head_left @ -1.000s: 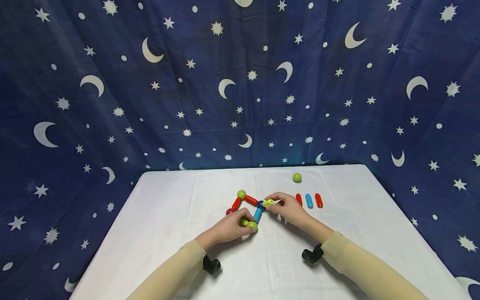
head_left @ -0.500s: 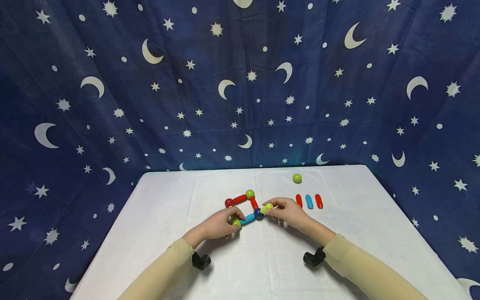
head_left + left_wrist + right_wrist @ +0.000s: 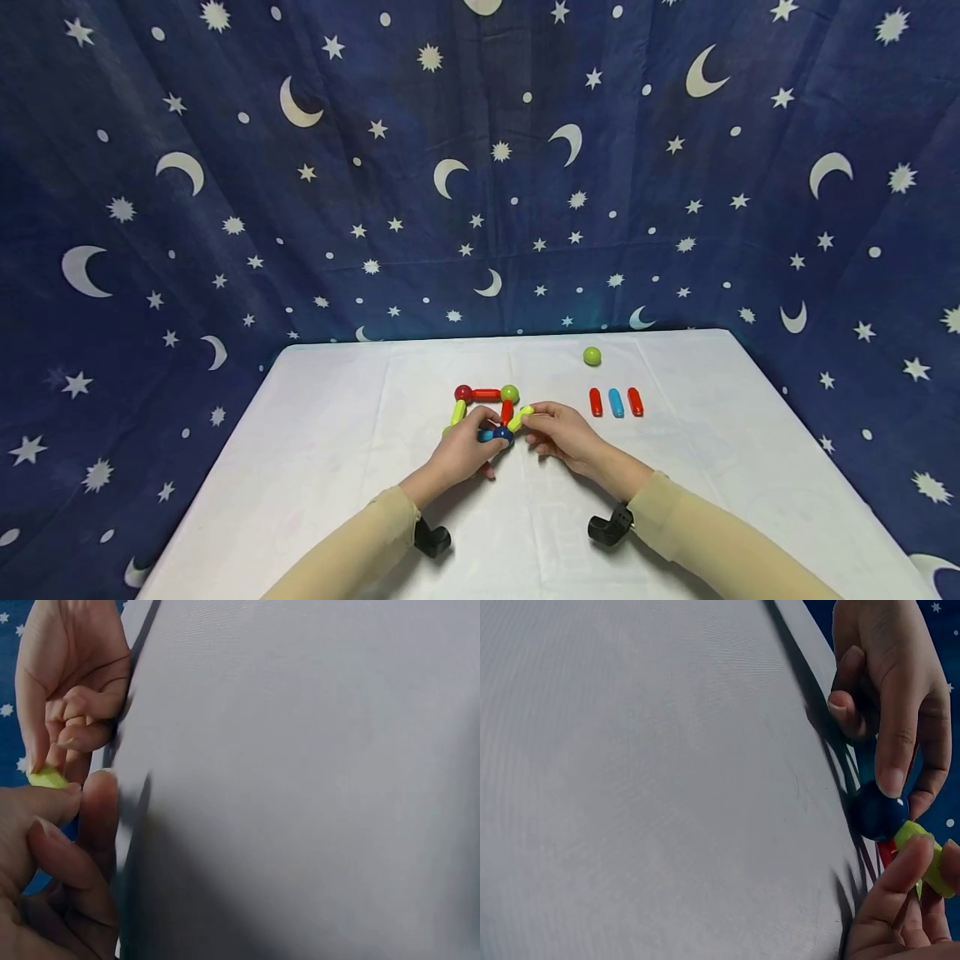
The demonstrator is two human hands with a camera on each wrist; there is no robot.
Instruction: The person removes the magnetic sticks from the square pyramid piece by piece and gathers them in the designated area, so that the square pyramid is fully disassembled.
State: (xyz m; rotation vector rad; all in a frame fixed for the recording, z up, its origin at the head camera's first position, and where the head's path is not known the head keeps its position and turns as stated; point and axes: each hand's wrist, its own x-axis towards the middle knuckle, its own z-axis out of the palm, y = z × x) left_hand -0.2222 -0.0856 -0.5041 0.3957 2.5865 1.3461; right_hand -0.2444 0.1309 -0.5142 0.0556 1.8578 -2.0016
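My left hand (image 3: pixel 467 448) pinches a dark blue ball (image 3: pixel 880 811) at the near right corner of a four-sided frame of balls and rods. A yellow-green rod (image 3: pixel 521 418) sticks out from this ball, and my right hand (image 3: pixel 567 437) pinches it between thumb and fingers. Along the frame's far side a red rod (image 3: pixel 486 395) joins a red ball (image 3: pixel 463 393) to a green ball (image 3: pixel 510 393). Another red rod (image 3: pixel 507 412) forms its right side, a yellow rod (image 3: pixel 458 412) its left. The light blue rod (image 3: pixel 486 436) and the near left green ball are partly hidden by my left hand.
To the right of my right hand lie a red rod (image 3: pixel 596 402), a blue rod (image 3: pixel 617 403) and another red rod (image 3: pixel 635 402) in a row. A loose green ball (image 3: pixel 592 357) sits behind them. A starry curtain (image 3: pixel 480 208) hangs beyond the white table (image 3: pixel 322 467).
The frame has been turned counterclockwise and now sits squarer. My left hand has moved from the near left green ball to the dark blue ball. My right hand keeps its grip on the yellow-green rod.
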